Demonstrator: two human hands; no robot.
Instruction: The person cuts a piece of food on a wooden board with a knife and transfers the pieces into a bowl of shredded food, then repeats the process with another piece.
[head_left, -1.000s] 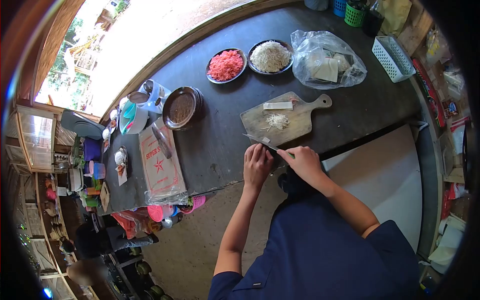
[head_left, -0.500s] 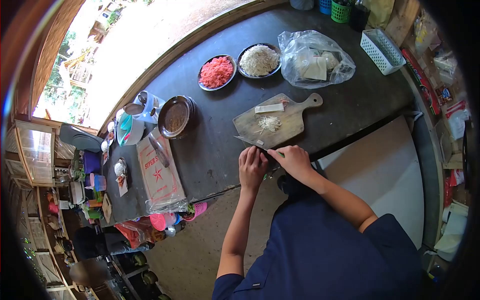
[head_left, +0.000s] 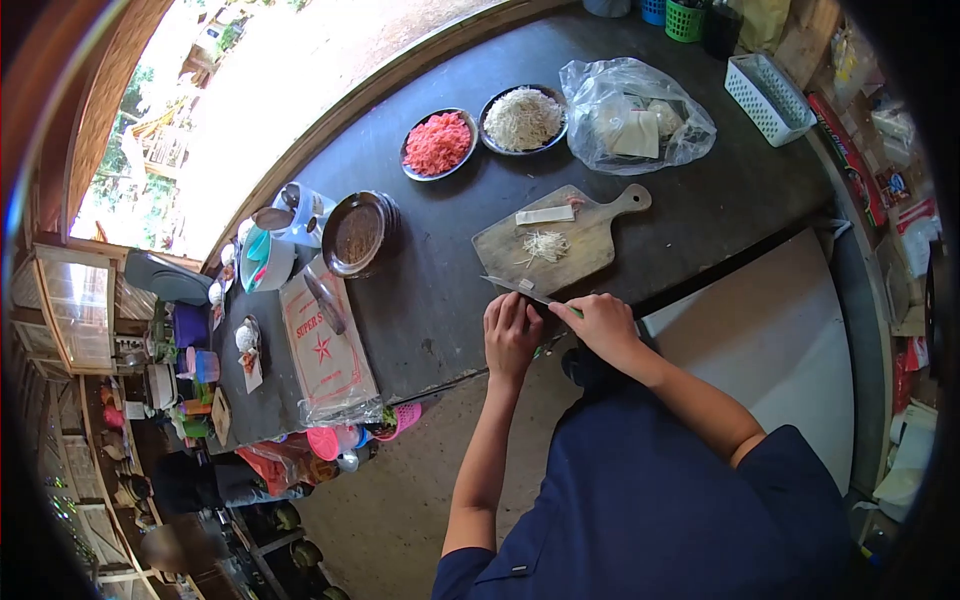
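Knife (head_left: 540, 296): is extending from right hand (head_left: 606, 328), clenched around its green handle (head_left: 576, 312).
Left hand (head_left: 512, 336): is curling beside it; grip unclear.
Shreds (head_left: 545, 246): are lying cut on chopping board (head_left: 592, 243).

Food-prep space, perhaps kitchen, cutting board (head_left: 590, 250)

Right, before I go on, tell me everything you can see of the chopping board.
The chopping board looks wooden, pale brown with darker patches. It is a flat, roughly rectangular slab with a rounded handle, pierced near its end, pointing away to the right. It lies flat on the dark table, near the person's side. A white strip and a loose heap of thin pale shreds rest on it. The knife is at its near edge; whether it touches the board, I can't tell.
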